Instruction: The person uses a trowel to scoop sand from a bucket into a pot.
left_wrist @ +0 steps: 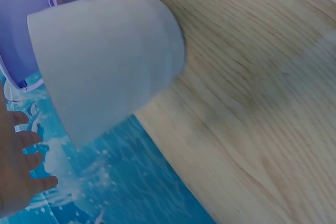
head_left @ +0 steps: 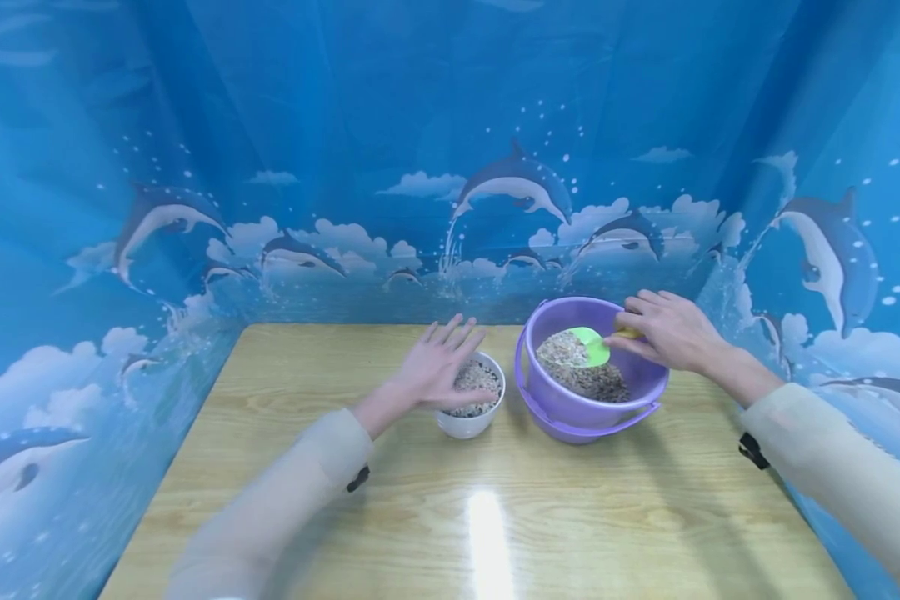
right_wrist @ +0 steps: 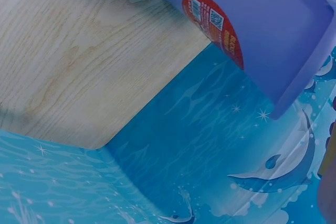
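Observation:
In the head view my right hand point(head_left: 667, 330) grips the yellow handle point(head_left: 627, 332) of a small shovel whose green blade point(head_left: 592, 348) carries a load of pale, coarse grains point(head_left: 566, 348). The blade is inside the mouth of a purple bucket point(head_left: 546, 393), over more brownish gravel point(head_left: 596, 385). My left hand point(head_left: 437, 368) spreads its fingers over the near-left rim of a white cup point(head_left: 465, 427) filled with dark and light grains point(head_left: 474, 382). The left wrist view has the cup's plain side point(left_wrist: 107, 59) up close, with left fingertips point(left_wrist: 31, 158) past its rim.
A light wooden table point(head_left: 307, 467) carries both containers, the bucket right of the cup. The bucket's handle point(head_left: 630, 423) hangs down its front. Blue dolphin-print sheeting point(head_left: 390, 167) surrounds the table's back and sides. A red label point(right_wrist: 220, 27) marks the bucket's wall in the right wrist view.

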`<state>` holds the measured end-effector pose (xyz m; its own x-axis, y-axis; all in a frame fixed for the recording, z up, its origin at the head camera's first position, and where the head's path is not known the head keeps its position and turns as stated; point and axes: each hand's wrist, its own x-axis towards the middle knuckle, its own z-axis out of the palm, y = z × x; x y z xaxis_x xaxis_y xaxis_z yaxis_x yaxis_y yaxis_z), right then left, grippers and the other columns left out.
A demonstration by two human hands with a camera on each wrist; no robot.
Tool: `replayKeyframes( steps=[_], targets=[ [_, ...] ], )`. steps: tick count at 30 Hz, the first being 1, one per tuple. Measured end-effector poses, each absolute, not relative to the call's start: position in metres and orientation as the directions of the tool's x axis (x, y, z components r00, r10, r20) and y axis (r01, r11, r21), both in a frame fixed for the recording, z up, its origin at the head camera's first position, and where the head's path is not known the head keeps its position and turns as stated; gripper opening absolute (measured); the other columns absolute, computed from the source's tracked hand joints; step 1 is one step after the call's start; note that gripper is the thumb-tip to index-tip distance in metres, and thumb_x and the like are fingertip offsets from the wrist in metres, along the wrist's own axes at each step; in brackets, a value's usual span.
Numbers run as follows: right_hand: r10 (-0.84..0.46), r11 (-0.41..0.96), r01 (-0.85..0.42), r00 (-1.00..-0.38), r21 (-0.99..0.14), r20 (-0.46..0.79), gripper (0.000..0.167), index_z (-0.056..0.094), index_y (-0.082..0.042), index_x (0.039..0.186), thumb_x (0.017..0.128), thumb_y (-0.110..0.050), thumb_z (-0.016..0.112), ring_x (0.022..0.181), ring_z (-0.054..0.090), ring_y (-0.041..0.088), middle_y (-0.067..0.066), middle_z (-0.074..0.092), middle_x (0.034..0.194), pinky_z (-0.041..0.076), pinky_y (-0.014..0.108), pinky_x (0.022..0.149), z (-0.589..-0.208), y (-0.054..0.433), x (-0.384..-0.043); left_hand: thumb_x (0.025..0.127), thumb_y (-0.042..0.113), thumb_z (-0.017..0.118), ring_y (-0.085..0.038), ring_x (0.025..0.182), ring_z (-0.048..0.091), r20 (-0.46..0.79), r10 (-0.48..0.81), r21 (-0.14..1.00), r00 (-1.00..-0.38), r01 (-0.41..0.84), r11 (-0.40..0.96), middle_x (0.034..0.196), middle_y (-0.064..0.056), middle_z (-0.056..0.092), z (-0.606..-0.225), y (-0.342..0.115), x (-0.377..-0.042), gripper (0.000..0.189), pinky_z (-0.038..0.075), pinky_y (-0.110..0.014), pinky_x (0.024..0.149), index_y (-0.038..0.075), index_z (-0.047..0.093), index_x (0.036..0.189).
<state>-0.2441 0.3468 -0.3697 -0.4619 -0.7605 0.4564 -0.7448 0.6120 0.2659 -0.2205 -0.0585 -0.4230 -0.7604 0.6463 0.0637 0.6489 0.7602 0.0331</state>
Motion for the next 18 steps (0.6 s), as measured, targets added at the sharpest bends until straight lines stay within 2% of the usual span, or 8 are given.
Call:
replayKeyframes(
  steps=[6, 13, 18],
  targets=[
    [-0.760, 0.611, -0.748, -0.462, 0.260, 0.457, 0.061, 0.068, -0.020, 0.081, 0.105, -0.070, 0.041, 0.067, 0.040, 0.010, -0.006, 0.051, 0.071, 0.032, 0.022, 0.057, -0.365, 0.340, -0.243, 0.091, 0.083, 0.052, -0.039, 0.166, 0.016, 0.056, 0.641, 0.058, -0.765, 0.643, 0.763, 0.178, -0.014, 0.016, -0.428, -0.080, -0.218, 0.111, 0.017, -0.061, 0.134, 0.014, 0.017, 0.170],
    [-0.766, 0.599, -0.759, -0.452, 0.253, 0.457, 0.056, 0.068, -0.020, 0.081, 0.103, -0.068, 0.048, 0.067, 0.041, 0.010, -0.007, 0.052, 0.071, 0.034, 0.023, 0.057, -0.360, 0.330, -0.242, 0.089, 0.082, 0.057, -0.041, 0.165, 0.018, 0.059, 0.633, 0.069, -0.772, 0.636, 0.769, 0.177, -0.017, 0.018, -0.435, -0.098, -0.214, 0.114, 0.019, -0.059, 0.135, 0.010, 0.021, 0.169],
    [-0.769, 0.595, -0.766, -0.455, 0.244, 0.449, 0.052, 0.069, -0.020, 0.082, 0.101, -0.066, 0.054, 0.068, 0.042, 0.009, -0.007, 0.053, 0.072, 0.035, 0.023, 0.058, -0.358, 0.322, -0.243, 0.090, 0.083, 0.054, -0.041, 0.165, 0.018, 0.043, 0.621, 0.058, -0.783, 0.622, 0.781, 0.177, -0.017, 0.019, -0.440, -0.109, -0.212, 0.114, 0.019, -0.061, 0.134, 0.010, 0.019, 0.169]
  ],
)
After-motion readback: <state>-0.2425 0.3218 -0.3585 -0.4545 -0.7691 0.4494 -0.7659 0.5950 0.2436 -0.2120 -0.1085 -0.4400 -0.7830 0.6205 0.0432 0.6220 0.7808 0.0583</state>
